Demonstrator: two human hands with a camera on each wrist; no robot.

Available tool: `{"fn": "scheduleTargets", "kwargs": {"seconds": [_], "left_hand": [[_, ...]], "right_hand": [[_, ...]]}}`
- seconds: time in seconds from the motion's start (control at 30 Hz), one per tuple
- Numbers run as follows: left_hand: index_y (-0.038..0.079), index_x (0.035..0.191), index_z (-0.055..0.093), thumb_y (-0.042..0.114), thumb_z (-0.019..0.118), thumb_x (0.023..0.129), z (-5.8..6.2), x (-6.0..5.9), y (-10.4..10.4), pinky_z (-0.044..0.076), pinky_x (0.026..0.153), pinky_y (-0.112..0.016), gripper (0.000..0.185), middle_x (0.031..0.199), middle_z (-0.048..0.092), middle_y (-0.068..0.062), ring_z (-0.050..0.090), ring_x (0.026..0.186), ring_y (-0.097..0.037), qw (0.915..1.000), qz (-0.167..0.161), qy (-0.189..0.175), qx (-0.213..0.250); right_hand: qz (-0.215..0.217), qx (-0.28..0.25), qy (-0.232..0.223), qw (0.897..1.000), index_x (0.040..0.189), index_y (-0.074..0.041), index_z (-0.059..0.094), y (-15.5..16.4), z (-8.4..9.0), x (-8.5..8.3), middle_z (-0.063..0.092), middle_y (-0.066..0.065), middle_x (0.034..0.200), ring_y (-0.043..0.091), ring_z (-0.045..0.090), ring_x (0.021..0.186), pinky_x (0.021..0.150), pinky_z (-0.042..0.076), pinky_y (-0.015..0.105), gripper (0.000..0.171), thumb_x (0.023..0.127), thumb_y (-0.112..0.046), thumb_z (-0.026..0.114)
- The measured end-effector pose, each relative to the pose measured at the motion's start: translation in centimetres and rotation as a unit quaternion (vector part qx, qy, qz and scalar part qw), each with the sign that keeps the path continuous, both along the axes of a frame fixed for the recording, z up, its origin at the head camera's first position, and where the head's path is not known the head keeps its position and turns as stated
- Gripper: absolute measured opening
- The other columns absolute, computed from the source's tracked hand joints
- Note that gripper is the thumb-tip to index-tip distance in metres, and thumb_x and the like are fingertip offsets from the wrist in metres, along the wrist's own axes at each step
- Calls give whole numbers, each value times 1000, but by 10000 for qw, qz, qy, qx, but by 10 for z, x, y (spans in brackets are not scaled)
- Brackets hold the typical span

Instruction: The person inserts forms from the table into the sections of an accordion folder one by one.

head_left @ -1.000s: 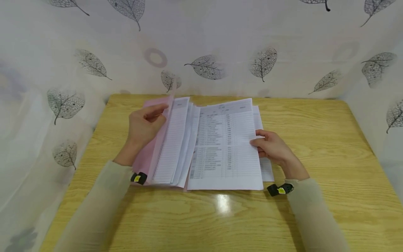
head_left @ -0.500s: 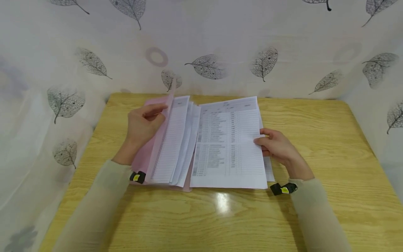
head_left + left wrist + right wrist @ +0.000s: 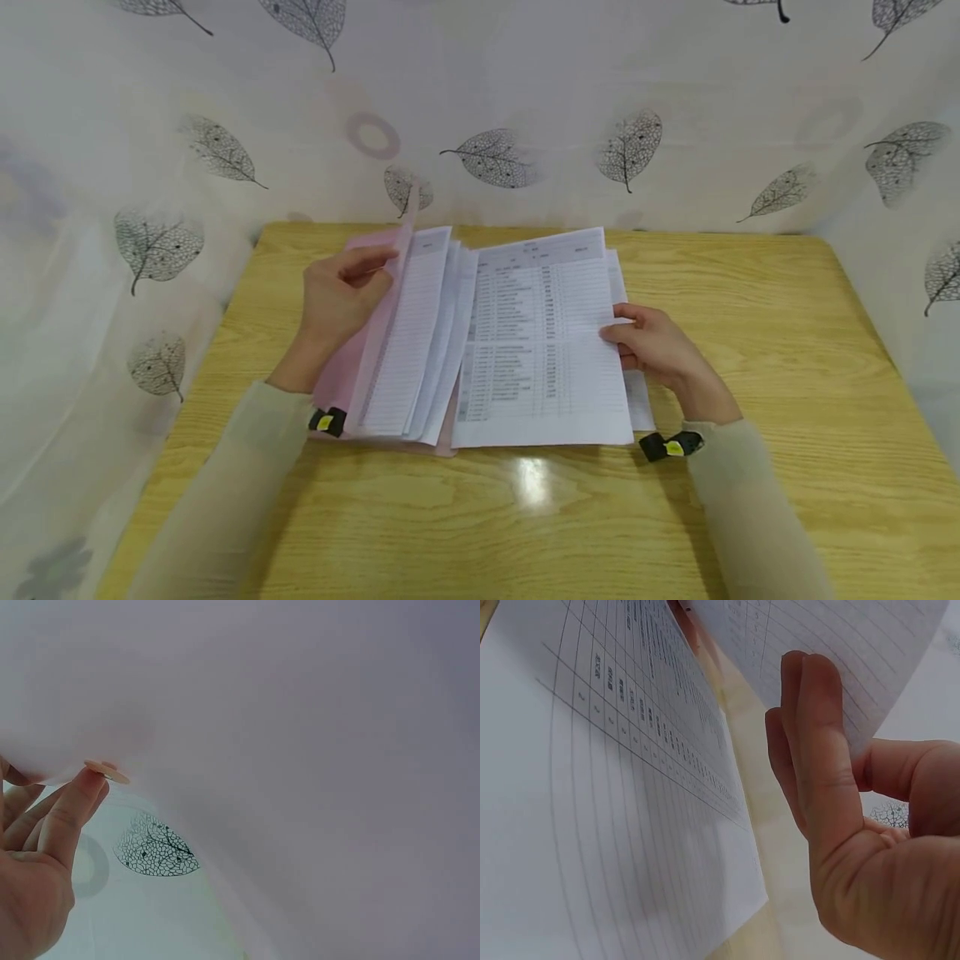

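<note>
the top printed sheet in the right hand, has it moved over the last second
Yes, slightly. The top printed sheet, pinched by the right hand, has slid left again since half a second ago, judged against the table edge.

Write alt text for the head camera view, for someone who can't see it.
A person's right hand pinches the right edge of a white printed sheet of tables on a light wooden table. Their left hand holds back the translucent pink folder cover beside a fanned stack of white printed pages.
</note>
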State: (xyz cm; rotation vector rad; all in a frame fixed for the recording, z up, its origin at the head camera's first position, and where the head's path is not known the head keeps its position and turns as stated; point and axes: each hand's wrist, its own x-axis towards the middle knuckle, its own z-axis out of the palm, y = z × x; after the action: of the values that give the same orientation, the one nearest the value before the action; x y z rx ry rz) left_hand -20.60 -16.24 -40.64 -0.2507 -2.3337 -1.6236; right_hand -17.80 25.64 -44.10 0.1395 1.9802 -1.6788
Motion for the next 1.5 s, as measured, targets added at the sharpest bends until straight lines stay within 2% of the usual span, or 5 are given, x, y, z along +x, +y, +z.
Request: {"fn": "scheduleTargets", "kwargs": {"seconds": [0.43,0.6,0.73,0.97,1.5], "left_hand": [[-5,111,79,-7,62,86,3,-2,3,57,78,-10,31,108,78,-25,72,89,8,10000,-35,29,20],[-5,112,79,-8,62,85,4,-2,4,57,79,-11,31,108,77,-27,72,89,9,9999,-41,56,75],[-5,112,79,-7,62,86,4,-2,3,57,80,-11,32,109,77,-26,71,89,9,10000,-60,45,62],[-4,113,79,-6,62,86,3,-1,4,57,80,-11,31,110,77,-25,72,90,9,10000,-68,25,6],[-8,114,77,-9,62,85,1,-2,2,58,78,-12,33,109,76,-30,72,89,8,9995,-97,103,279]], "right_hand": [[-36,38,170,9998,153,8,38,0,-2,-5,77,-1,100,11,77,84,73,64,29,54,105,-10,55],[-80,-19,169,9998,151,9,36,7,-2,-7,76,-5,96,11,77,83,72,64,29,51,106,-9,53],[-91,-194,55,9998,151,9,35,9,-6,-8,77,-6,94,11,78,83,72,64,29,50,106,-8,52],[-93,-128,87,9998,152,8,35,0,-16,-6,75,-4,95,9,76,80,70,63,28,54,105,-9,55],[-183,-92,179,9996,152,8,36,5,-13,-5,76,-4,96,10,77,82,71,64,29,53,105,-9,55]]}}
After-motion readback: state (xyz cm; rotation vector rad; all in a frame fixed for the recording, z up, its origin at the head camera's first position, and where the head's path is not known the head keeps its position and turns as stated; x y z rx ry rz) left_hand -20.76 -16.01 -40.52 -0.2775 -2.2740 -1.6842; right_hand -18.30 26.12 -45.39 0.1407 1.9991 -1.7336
